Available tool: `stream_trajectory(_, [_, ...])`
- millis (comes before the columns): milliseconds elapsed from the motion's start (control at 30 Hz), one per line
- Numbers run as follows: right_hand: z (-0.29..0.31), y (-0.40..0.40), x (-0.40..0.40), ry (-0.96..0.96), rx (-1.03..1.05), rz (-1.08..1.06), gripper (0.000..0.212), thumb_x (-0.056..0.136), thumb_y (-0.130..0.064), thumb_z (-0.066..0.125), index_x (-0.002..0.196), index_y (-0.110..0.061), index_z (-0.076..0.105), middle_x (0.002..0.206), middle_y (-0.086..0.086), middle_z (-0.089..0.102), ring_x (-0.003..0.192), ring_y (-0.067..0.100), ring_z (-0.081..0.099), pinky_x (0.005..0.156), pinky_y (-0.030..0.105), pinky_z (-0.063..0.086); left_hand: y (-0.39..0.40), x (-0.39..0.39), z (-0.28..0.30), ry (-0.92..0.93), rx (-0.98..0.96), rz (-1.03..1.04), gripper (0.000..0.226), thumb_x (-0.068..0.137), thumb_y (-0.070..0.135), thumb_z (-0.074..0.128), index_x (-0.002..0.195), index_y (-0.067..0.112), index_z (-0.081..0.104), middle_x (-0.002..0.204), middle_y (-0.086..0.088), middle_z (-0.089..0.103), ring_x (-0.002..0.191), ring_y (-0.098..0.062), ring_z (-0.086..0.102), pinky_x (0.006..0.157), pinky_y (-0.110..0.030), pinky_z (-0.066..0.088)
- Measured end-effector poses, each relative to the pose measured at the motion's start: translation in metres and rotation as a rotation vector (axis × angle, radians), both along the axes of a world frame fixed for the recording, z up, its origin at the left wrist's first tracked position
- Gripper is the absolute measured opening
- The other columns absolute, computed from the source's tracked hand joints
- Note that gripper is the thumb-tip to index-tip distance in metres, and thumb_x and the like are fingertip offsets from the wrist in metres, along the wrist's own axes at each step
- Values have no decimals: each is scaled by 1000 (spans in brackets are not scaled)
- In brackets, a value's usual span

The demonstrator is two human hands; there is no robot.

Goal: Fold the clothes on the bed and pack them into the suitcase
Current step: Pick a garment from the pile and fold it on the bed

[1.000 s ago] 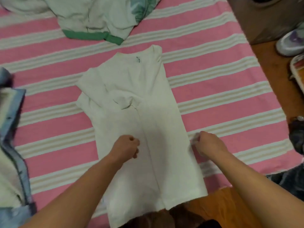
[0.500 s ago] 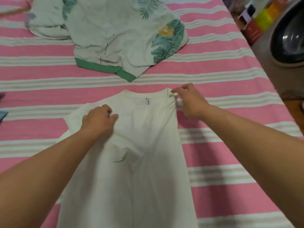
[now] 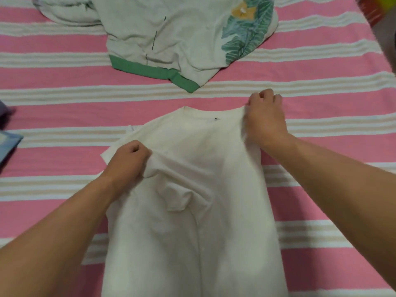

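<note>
While both hands grip the tee [image 3: 192, 211], folding is only partly done. Left hand [image 3: 128, 159] pinches a bunched fold near the left shoulder; right hand [image 3: 265, 118] curls round the collar's right corner. Tee lies lengthwise on the bed [image 3: 64, 99], sides tucked in, body still long. Beyond the grips, a leaf-print garment [image 3: 171, 39] lies unfolded. Suitcase not in view.

Your bed sheet [image 3: 64, 99] is pink, crossed by bands of white and beige stripes. On it, at the near edge, lies your plain cream-white T-shirt [image 3: 192, 221]. Toward the far edge lies a pale off-white garment [image 3: 171, 39] with a green hem band and a teal leaf print holding a yellow patch. At the left edge, a light blue item [image 3: 8, 144] shows.
</note>
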State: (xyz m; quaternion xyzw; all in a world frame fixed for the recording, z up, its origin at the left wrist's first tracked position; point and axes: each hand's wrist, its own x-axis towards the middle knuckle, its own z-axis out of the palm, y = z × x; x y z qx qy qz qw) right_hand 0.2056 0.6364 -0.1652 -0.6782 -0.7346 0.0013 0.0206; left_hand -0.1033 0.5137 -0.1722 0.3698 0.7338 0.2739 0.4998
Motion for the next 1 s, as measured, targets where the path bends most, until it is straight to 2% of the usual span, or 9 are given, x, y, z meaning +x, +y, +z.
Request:
stream_trajectory(100, [14,-78,-47,238,211,401,17,85,-16,62,97,-4,64,100,17,57,91,36,50,76,48,45,0,-3,2,-84,-21,11,13,96,19,61,84,16,60,71,-2,58,59,-16,53,54,-27,43])
stream_trajectory(200, [13,-172,-88,186,-29,790,35,86,-38,59,107,-10,65,106,10,58,98,33,50,90,45,43,1,-9,3,-94,-22,-25,10,95,20,64,85,18,64,74,-2,61,62,-16,55,56,-28,44])
stream_trajectory(300, [-7,-204,-106,126,-33,694,27,90,-23,56,111,-9,64,100,8,58,94,33,53,88,43,43,2,-13,1,-79,-42,-38,11,95,21,67,85,19,65,79,-7,61,67,-21,55,61,-34,46])
stream_trajectory(400, [-6,-206,-110,227,114,541,12,86,-1,57,83,-12,61,80,7,54,78,31,51,77,41,43,5,-13,2,-80,-69,-19,8,96,20,66,89,15,65,83,-9,65,69,-23,61,65,-38,53])
stream_trajectory(533, [12,-228,-113,458,97,520,7,80,-6,60,77,-12,59,79,7,53,75,30,48,76,39,42,4,-19,7,-108,-96,-35,1,94,14,66,93,14,66,86,-9,68,76,-24,65,75,-40,56])
stream_trajectory(667, [0,-242,-112,332,-164,532,12,81,-22,56,91,-16,57,95,6,56,88,30,51,80,42,46,-3,-25,10,23,-16,-120,18,93,14,64,108,23,64,75,-3,56,66,-21,58,61,-36,53])
stream_trajectory(800, [-11,-246,-119,218,-176,519,32,86,-37,57,109,-15,58,103,6,56,92,31,52,82,43,45,-18,-31,12,292,90,-260,14,98,15,54,105,27,53,74,-4,63,50,-19,62,53,-39,55])
stream_trajectory(900, [-14,-247,-125,183,-86,554,9,87,-17,56,95,-13,60,90,8,56,81,30,50,76,42,47,-15,-31,12,351,43,-296,9,99,17,55,106,23,54,80,-7,67,55,-19,65,59,-37,55])
stream_trajectory(1000, [-9,-245,-123,231,-73,529,13,82,-5,50,85,-16,58,80,6,56,73,26,50,67,38,47,-3,-25,16,335,-95,-351,15,98,27,62,108,21,53,88,-7,66,67,-28,70,64,-40,57])
